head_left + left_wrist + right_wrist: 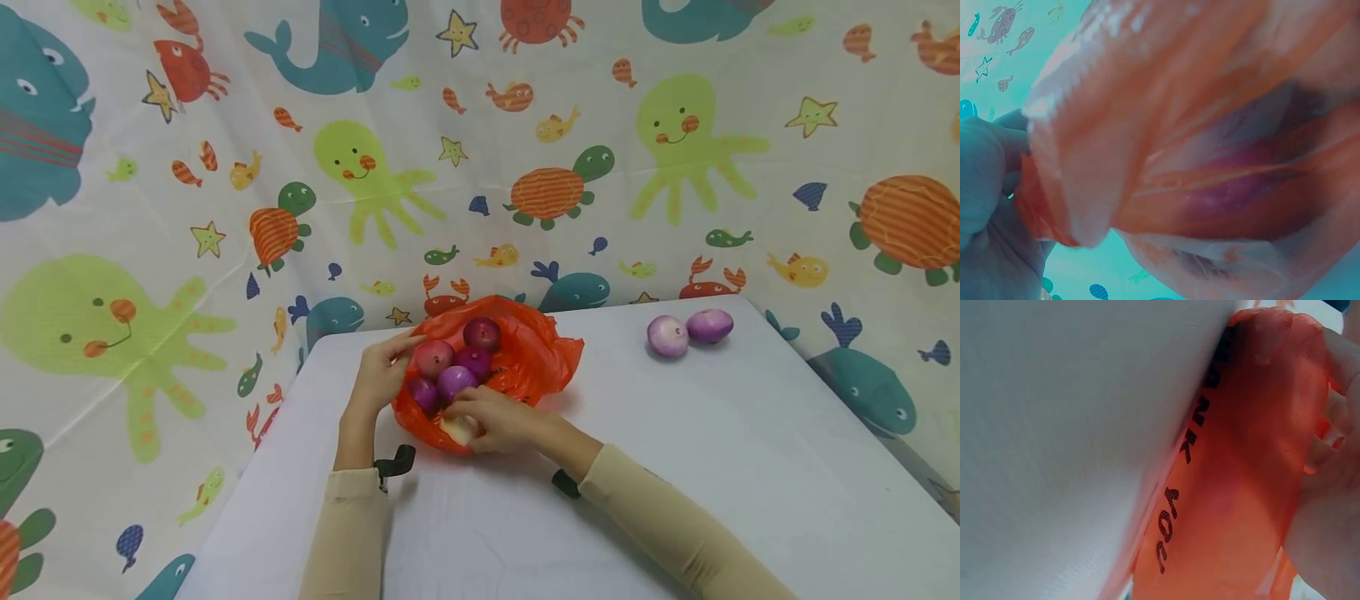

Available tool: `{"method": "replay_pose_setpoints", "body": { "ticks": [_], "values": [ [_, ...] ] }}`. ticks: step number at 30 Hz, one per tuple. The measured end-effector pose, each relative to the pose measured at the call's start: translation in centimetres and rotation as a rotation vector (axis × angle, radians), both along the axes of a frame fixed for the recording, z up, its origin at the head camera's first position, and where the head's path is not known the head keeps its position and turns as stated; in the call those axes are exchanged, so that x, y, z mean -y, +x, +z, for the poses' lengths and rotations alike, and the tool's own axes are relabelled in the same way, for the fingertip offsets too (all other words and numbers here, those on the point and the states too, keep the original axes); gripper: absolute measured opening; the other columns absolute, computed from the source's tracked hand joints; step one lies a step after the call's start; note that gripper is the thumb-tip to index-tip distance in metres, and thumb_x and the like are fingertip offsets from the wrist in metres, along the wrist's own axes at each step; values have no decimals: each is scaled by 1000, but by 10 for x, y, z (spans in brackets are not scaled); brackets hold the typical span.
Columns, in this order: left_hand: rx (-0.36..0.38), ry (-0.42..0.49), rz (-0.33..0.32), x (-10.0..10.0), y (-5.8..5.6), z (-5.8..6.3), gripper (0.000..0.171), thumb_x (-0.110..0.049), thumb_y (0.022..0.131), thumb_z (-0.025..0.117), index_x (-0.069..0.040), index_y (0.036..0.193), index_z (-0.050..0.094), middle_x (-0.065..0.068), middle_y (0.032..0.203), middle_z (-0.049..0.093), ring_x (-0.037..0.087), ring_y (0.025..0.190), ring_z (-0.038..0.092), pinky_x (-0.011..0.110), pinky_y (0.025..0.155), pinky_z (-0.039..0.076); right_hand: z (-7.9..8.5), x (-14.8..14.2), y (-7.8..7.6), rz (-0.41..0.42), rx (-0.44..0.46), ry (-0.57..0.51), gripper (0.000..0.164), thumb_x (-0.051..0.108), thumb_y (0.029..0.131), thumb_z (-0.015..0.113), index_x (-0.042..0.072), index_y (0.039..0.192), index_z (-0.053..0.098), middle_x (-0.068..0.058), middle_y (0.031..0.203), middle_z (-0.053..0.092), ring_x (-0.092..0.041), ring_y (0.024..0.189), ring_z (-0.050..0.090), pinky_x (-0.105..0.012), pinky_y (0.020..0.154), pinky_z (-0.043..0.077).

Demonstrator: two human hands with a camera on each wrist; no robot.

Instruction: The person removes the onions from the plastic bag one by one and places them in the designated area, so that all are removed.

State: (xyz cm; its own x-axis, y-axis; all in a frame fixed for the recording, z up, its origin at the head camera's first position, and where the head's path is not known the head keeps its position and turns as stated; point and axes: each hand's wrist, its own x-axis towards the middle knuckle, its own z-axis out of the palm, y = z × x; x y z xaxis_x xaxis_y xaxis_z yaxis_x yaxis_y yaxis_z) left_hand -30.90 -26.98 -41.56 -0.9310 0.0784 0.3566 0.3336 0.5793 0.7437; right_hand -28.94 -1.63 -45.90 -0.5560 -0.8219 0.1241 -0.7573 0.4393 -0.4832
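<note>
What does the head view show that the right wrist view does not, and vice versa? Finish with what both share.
Only the head view: five red onions visible inside the plastic bag, two more red onions apart on the white table, and lime-green octopuses printed on the backdrop.
Only the right wrist view: legible black lettering, apparently "THANK YOU", on the bag's side.
Both: the orange-red bag and the right hand.

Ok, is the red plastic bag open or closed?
The bag is open: its mouth is spread wide, and purple onions show inside from above.
</note>
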Motion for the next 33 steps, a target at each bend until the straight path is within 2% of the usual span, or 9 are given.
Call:
{"method": "replay_pose_setpoints", "body": {
  "ticks": [7, 14, 16, 23, 29, 33],
  "values": [
    [3, 5, 3, -1, 1, 0, 33, -6, 104, 58, -16, 130, 75, 6, 147, 63, 35, 140, 57, 54, 111, 50, 2, -12, 0, -93, 39, -91, 55, 31, 88, 82, 27, 139, 63, 5, 141, 57, -15, 132, 48, -37, 105, 54],
    [-5, 1, 12, -2, 1, 3, 32, -7, 104, 58, -15, 131, 74, 6, 147, 63, 35, 139, 57, 54, 110, 51, 16, -28, -4, -135, 18, -234, 57, 28, 89, 82, 24, 142, 61, 1, 144, 55, -18, 135, 46, -37, 102, 57],
    [5, 0, 16, -2, 2, 3, 32, -9, 105, 57, -15, 132, 74, 6, 147, 63, 35, 139, 57, 54, 109, 52, 22, -33, -5, -153, -3, -272, 58, 27, 89, 82, 23, 143, 61, 1, 144, 54, -19, 136, 46, -36, 100, 58],
    [24, 4, 21, -2, 3, 3, 34, -9, 105, 58, -16, 136, 71, 10, 144, 65, 36, 136, 59, 52, 106, 54, 38, -55, -10, -223, -116, -415, 59, 21, 87, 85, 15, 141, 63, -5, 145, 54, -26, 138, 47, -47, 106, 56],
    [38, 13, 17, -2, 4, 4, 34, -9, 105, 57, -15, 135, 71, 9, 146, 64, 36, 137, 58, 51, 104, 56, 49, -77, -16, -287, -160, -467, 63, 16, 86, 85, 18, 144, 60, -10, 153, 50, -33, 144, 44, -55, 107, 54],
    [38, 14, 14, 0, 5, 4, 32, -10, 105, 57, -14, 132, 73, 9, 146, 64, 36, 137, 58, 51, 103, 56, 55, -93, -22, -331, -230, -541, 66, 14, 85, 86, 15, 145, 59, -13, 153, 52, -34, 141, 47, -57, 109, 52]
  ]
}}
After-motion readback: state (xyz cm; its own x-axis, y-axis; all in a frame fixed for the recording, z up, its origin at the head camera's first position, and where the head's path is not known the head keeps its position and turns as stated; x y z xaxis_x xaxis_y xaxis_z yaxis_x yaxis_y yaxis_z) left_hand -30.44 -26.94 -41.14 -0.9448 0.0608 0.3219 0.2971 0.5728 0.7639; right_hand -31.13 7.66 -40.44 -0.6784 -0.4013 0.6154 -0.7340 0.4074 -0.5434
